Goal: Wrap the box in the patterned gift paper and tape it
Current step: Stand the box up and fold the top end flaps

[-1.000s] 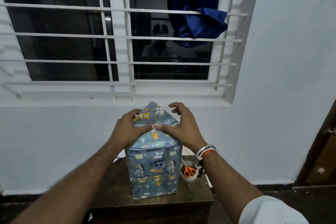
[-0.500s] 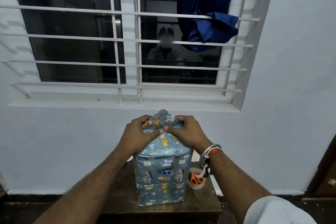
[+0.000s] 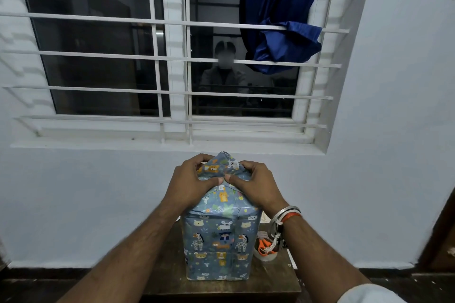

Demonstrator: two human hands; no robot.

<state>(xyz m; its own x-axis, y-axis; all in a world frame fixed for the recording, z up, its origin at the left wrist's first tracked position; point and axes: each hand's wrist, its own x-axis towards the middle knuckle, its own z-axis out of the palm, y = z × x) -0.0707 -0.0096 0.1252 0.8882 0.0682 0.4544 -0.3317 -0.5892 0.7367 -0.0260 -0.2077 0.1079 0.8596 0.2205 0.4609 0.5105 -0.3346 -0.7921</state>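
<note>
The box (image 3: 219, 241) stands upright on a small wooden table (image 3: 167, 265) against the wall, under the barred window (image 3: 98, 44). Its sides are covered in the animal-print paper (image 3: 222, 205), which bunches into a loose peak on top. Both hands are up there together. The left hand (image 3: 192, 182) and right hand (image 3: 256, 184) each pinch the gathered paper from their own side, fingers curled over the far edge, and the 2 thumbs meet tip to tip on the near face.

Just right of the box, orange-handled scissors (image 3: 264, 246) lie on a tape roll (image 3: 264, 257), partly hidden by the right wrist with its bangles (image 3: 286, 213). A blue curtain (image 3: 283, 19) hangs bundled over the window bars.
</note>
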